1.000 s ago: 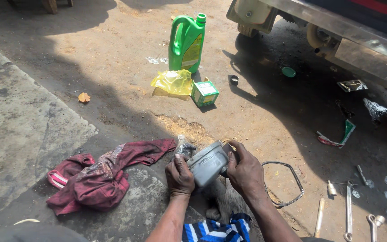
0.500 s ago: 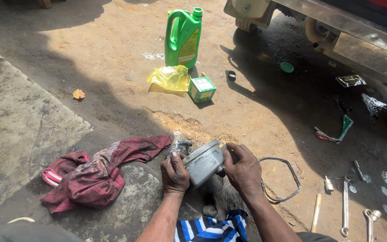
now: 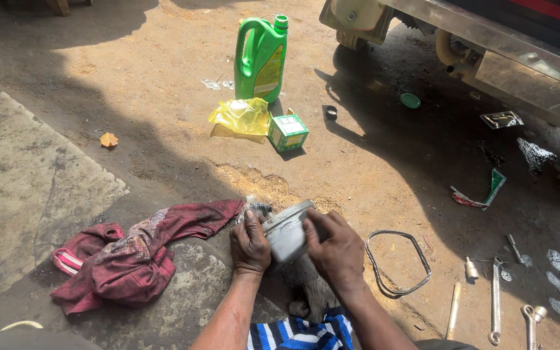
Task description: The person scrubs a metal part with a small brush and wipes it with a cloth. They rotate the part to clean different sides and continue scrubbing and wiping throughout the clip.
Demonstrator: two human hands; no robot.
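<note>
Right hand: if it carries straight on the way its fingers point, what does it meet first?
The right hand points left and slightly up, fingers already on the grey metal part. That part comes first; behind it lies the left hand. Depth is hard to judge.

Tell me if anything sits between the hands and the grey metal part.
Nothing visible does. The left hand and right hand both grip the grey metal part directly, one on each side. The red rag lies apart on the left, the rubber gasket apart on the right.
</note>
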